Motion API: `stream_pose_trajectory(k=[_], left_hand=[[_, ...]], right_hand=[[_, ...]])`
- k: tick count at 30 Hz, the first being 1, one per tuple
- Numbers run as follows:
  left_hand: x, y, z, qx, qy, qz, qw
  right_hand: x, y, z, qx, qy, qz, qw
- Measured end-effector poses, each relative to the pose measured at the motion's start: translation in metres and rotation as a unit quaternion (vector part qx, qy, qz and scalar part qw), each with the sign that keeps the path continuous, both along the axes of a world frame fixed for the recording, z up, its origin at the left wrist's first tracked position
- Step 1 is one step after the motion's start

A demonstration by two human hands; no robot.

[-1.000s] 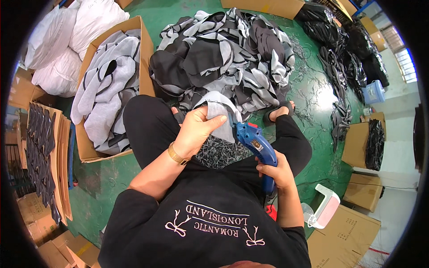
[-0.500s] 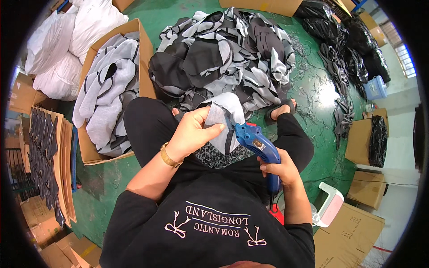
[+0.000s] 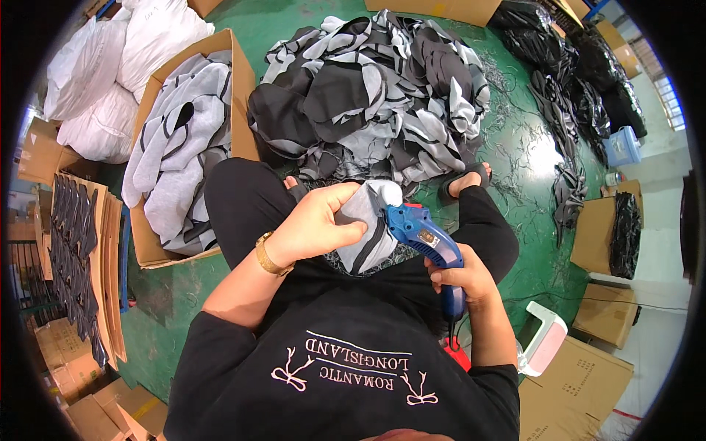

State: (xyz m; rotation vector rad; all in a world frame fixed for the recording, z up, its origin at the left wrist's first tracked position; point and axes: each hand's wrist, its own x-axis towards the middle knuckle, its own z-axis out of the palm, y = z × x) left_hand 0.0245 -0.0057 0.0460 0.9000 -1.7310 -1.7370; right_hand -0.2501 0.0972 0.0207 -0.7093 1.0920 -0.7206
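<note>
My left hand pinches a grey fabric piece with a black edge between thumb and fingers, held above my lap. In my right hand is a blue electric fabric cutter, my fingers wrapped round its handle. The cutter's head meets the right side of the cloth; its blade is hidden. A black cord leaves the handle's lower end. Beyond my hands a large heap of grey and black fabric pieces lies on the floor.
At the left stands a cardboard box full of grey fabric pieces. White sacks are piled behind it. Black plastic bags and thin scraps lie along the right. A white-and-pink stand is by my right elbow.
The cloth has been turned and shifted within my left hand, with its lower part now hanging differently. My right hand keeps the cutter at nearly the same spot against it.
</note>
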Motion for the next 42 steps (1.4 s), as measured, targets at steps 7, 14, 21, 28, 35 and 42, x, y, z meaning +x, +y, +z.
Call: stream_pose_trajectory(k=[7, 14, 21, 28, 35, 42], left_hand=[[0.003, 0.001, -0.001, 0.015, -0.016, -0.022, 1.000], [0.006, -0.006, 0.008, -0.156, -0.172, -0.069, 0.970], [0.012, -0.011, -0.024, -0.025, -0.030, -0.027, 0.999], [0.050, -0.032, -0.023, 0.054, 0.093, 0.200, 0.974], [0.210, -0.066, -0.015, -0.050, 0.290, 0.534, 0.792], [0.315, -0.064, -0.066, -0.027, 0.165, 0.703, 0.691]], right_hand=[[-0.004, -0.003, -0.004, 0.011, -0.025, 0.023, 0.999], [-0.001, -0.016, -0.006, 0.014, -0.063, 0.030, 0.997], [0.003, -0.034, -0.004, -0.057, -0.078, -0.096, 0.991], [-0.018, -0.049, -0.007, -0.113, -0.077, -0.172, 0.976], [-0.040, -0.060, -0.014, -0.096, -0.096, -0.223, 0.965], [-0.050, -0.070, -0.026, -0.083, -0.100, -0.235, 0.963]])
